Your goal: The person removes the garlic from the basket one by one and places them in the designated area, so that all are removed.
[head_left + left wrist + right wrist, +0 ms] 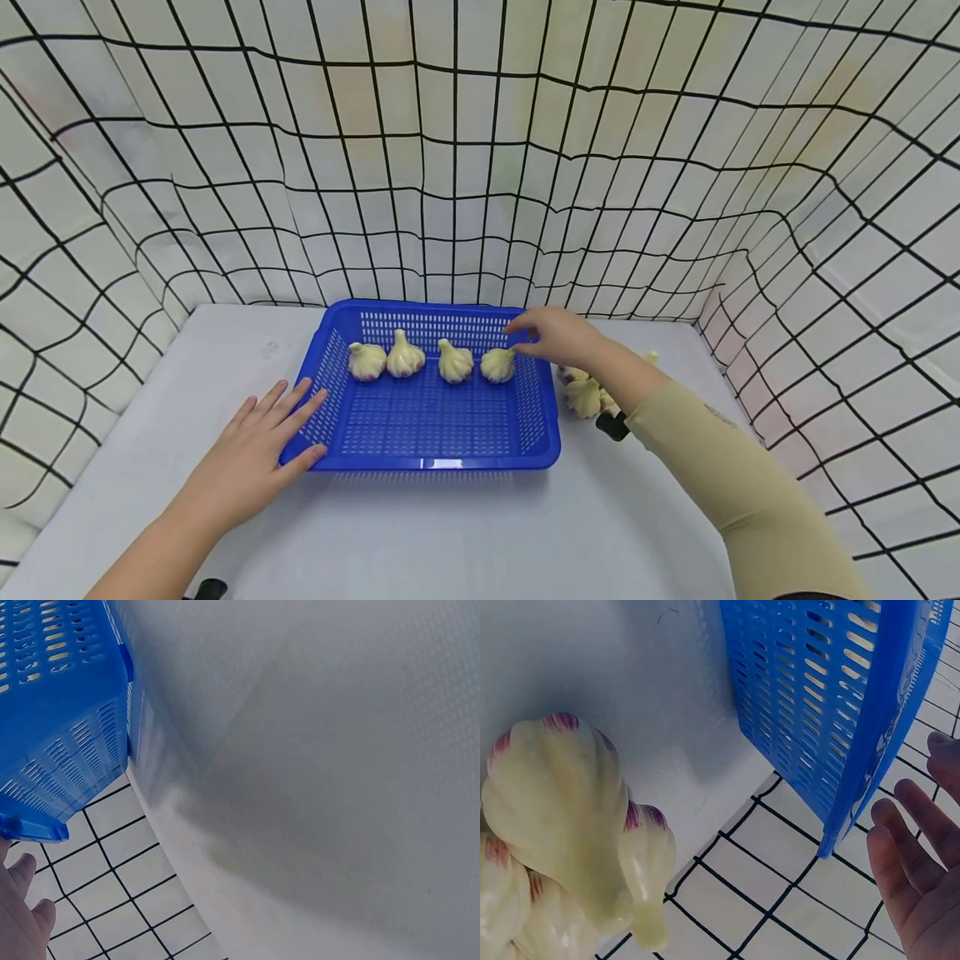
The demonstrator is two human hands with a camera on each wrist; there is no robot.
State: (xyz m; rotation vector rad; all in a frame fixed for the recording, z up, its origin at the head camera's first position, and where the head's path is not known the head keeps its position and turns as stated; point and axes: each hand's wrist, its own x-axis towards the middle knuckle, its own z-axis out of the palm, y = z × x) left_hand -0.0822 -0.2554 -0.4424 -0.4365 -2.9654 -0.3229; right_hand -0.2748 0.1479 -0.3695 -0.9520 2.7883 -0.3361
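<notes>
A blue plastic basket (435, 462) with slotted walls stands on the table. Several garlic bulbs lie in a row across it, from the leftmost garlic bulb (367, 362) to the rightmost garlic bulb (497, 365). My right hand (558, 337) hovers over the basket's right rim, thumb tip close to the rightmost bulb's stem. In the right wrist view its fingers (922, 810) are spread, with nothing between them. At the left rim my left hand (258, 450) lies flat with straight fingers, fingertips right at the edge.
To the right of the basket, partly hidden under my right forearm, is a pile of more garlic bulbs (583, 398), seen large as garlic (559, 817) in the right wrist view. White walls with black netting (450, 171) enclose the white table (450, 533) at the back and sides.
</notes>
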